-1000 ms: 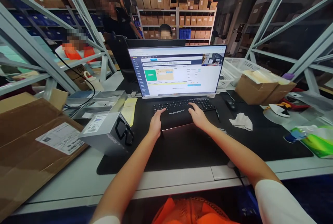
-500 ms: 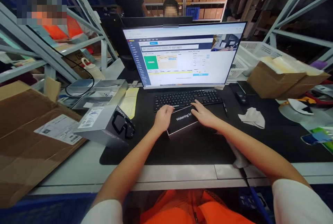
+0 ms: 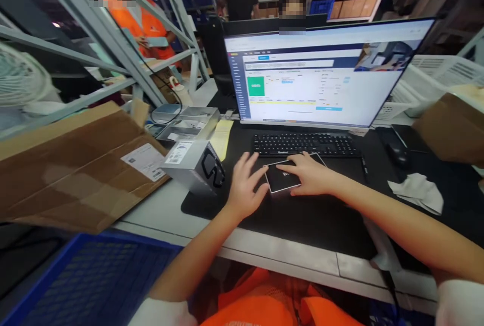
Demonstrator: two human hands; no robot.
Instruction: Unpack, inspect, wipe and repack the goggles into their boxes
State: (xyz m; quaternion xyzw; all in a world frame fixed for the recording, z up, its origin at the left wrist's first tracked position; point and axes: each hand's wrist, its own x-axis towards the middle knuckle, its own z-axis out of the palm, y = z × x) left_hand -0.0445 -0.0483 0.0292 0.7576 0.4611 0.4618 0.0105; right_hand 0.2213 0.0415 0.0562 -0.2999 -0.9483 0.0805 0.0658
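Note:
A flat black box [image 3: 279,178] with white edges and white lettering lies on the black desk mat [image 3: 302,220]. My right hand [image 3: 313,174] grips it from above across its right part, covering much of the lettering. My left hand [image 3: 245,187] is just left of the box, fingers spread and holding nothing; its fingertips come close to the box's left edge. Behind both hands is a black keyboard [image 3: 306,144]. Farther left stands a grey box [image 3: 194,168] with a goggles picture on its side.
A monitor [image 3: 295,84] stands behind the keyboard. An opened cardboard box [image 3: 83,174] sits at left, above a blue crate [image 3: 102,270]. A mouse [image 3: 398,154], crumpled tissue [image 3: 418,192] and handheld scanner [image 3: 381,250] are at right. Other people are beyond the desk.
My left hand has let go of the black box and moved left, its fingers spreading. My right hand has shifted farther across the box. The view has turned left.

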